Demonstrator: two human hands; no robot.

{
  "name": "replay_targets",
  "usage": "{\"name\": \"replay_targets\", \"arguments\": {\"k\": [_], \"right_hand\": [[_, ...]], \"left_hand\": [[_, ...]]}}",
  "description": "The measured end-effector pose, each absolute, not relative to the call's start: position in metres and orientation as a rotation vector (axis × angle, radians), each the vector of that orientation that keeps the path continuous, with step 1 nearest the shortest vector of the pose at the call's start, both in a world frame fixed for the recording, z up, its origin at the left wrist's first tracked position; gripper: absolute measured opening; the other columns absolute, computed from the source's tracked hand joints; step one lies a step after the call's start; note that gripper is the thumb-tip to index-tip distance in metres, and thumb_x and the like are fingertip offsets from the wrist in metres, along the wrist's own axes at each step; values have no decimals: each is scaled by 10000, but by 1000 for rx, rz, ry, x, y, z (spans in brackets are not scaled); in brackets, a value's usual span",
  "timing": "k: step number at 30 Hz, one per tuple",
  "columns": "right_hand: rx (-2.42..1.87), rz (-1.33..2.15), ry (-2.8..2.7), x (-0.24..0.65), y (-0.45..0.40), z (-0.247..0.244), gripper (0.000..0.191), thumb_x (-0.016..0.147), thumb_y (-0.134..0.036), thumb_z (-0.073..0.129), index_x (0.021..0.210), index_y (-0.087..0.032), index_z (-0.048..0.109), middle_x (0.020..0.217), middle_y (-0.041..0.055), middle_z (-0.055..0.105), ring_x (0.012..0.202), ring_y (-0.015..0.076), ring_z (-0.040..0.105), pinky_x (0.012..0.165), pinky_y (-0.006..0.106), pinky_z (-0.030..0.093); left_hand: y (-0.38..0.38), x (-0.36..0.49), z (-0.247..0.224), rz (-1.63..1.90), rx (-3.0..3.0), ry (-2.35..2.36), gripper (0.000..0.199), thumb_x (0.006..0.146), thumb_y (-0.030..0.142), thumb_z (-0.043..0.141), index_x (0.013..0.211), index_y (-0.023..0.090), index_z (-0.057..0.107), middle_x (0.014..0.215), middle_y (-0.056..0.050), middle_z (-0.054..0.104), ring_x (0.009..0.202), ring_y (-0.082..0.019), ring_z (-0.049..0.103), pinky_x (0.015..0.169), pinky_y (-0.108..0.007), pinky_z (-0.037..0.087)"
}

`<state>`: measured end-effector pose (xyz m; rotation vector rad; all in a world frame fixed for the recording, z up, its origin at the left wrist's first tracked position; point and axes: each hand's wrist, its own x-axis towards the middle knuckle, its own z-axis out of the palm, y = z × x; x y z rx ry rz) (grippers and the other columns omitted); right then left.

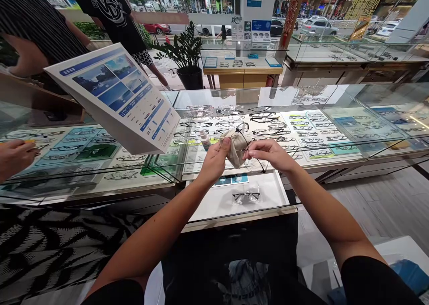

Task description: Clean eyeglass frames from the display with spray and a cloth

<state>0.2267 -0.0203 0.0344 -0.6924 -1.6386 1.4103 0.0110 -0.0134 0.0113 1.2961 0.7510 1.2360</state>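
Above the glass display counter, my left hand (216, 159) is closed on a beige cloth (236, 149), with the thumb on top. The cloth wraps part of a pair of dark-framed glasses (247, 140), whose covered lens is hidden. My right hand (271, 154) pinches the frame at the right edge of the cloth, fingertips together. A small white bottle (204, 140) stands on the counter just left of the cloth. Below my hands, another pair of glasses (246, 197) lies in an open white drawer (214, 202).
A large white printed sign (134, 99) stands tilted on the counter at left. Rows of glasses fill the glass counter (335, 157). Another person's hand (16, 157) is at the left edge. Two people stand behind at upper left, near a potted plant (189, 57).
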Motion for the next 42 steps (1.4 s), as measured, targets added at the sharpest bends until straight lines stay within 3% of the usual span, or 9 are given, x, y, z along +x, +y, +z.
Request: {"name": "replay_targets", "arguments": {"k": [8,13,18,22,27,32,37,42], "right_hand": [[-698,1485,-1627,220,-21,30,324,890,-523,875,863,-200,860,902,78,852,864,216,751,860,369,580],[-709,1509,-1534,218,-21,28,327,836,-526,913,812,-204,858,839,66,835,822,210,740,846,369,587],[-717,1514,-1507,220,-17,21,334,830,-531,912,803,-203,854,830,60,823,787,197,702,818,361,565],[-711,1536,-1504,219,-18,20,345,826,-543,912,807,-203,858,829,59,822,804,202,706,842,364,565],[-691,1566,-1537,214,-23,23,361,832,-556,912,821,-199,861,852,65,833,818,198,723,847,356,572],[-695,1562,-1585,212,-26,26,364,852,-560,897,859,-197,864,873,71,842,842,211,750,839,354,586],[-693,1516,-1614,212,-27,29,376,850,-569,889,835,-194,863,846,68,832,821,215,737,833,362,581],[-720,1478,-1547,217,-23,28,352,848,-551,892,783,-209,840,834,62,822,818,215,716,825,363,558]], "left_hand": [[-15,9,18,1192,1268,729,629,844,795,798,766,179,697,600,-31,679,518,-167,615,528,-297,517],[-16,6,23,1178,1269,700,587,808,727,873,843,158,735,692,-48,731,610,-180,676,597,-292,559],[-19,5,28,1163,1293,666,492,745,546,990,935,152,764,686,-1,700,534,-100,565,520,-223,438],[-22,7,32,1150,1295,667,516,682,467,1033,985,154,756,746,-19,751,607,-135,654,580,-234,509],[-25,9,32,1195,1295,742,543,634,488,1046,939,149,750,751,-30,769,607,-151,677,599,-257,556],[-25,8,29,1283,1320,787,511,735,596,976,846,150,752,707,-27,742,578,-144,652,567,-256,537],[-22,5,25,1308,1367,799,603,846,741,833,745,157,722,631,-36,700,532,-148,620,524,-266,500],[-15,0,20,1166,1398,681,573,942,737,732,851,171,747,666,-47,709,556,-173,641,567,-296,531]]}}
